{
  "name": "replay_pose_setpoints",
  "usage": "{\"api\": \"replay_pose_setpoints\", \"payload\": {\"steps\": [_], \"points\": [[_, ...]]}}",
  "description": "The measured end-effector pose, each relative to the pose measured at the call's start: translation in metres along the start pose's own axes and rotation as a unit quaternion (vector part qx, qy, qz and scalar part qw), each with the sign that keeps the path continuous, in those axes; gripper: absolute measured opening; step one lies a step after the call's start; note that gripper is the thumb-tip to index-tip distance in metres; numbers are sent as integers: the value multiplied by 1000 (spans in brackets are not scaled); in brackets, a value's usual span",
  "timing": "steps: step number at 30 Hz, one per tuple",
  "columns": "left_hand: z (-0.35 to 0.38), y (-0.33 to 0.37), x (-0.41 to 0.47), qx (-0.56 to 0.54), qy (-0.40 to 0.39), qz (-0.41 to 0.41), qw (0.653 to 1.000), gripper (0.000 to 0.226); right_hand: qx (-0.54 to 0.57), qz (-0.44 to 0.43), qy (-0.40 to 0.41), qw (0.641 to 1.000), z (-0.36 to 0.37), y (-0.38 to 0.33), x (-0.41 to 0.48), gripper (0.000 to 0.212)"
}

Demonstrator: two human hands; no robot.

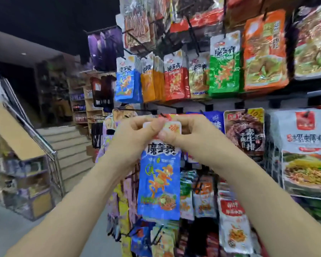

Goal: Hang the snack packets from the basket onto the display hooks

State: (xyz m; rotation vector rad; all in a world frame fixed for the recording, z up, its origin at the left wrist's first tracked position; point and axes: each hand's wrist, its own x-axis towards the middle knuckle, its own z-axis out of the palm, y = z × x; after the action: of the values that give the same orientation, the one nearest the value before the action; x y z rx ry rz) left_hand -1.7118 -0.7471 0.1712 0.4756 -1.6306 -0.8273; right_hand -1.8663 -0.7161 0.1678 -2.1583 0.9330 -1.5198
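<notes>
Both hands pinch the white top flap of one blue snack packet [158, 182]. The left hand [132, 138] holds the flap's left corner between thumb and curled fingers. The right hand [189, 136] holds its right corner the same way, and the two thumbs nearly meet at the middle.

The packet hangs upright below the grip, long axis vertical, printed face toward the person, flap end up and sealed bottom end down. It is held in the air in front of the rack, apart from the hung stock.

A bare black display hook [133, 110] projects just above and left of the grip. Higher up hangs a row of matching packets: blue [125, 80], orange [150, 84], red [174, 82] and green [223, 67]. To the right of the grip hang a brown packet [244, 132] and a large white packet [304, 151]. More packets crowd the hooks below.

Well to the left, a staircase [70, 145] with a metal handrail rises from the grey floor [7, 229].
</notes>
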Motion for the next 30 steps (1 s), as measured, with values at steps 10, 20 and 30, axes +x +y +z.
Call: {"api": "replay_pose_setpoints", "payload": {"steps": [10,20,30], "points": [[-108,2,135,-35,-25,76,996,10,-123,-92,120,981,40,-11,164,29],[-165,-2,267,-17,28,176,984,14,-210,-81,308,924,65,-6,295,28],[-168,-2,304,-145,-76,134,977,10,-224,-120,401,880,66,-1,319,12]]}}
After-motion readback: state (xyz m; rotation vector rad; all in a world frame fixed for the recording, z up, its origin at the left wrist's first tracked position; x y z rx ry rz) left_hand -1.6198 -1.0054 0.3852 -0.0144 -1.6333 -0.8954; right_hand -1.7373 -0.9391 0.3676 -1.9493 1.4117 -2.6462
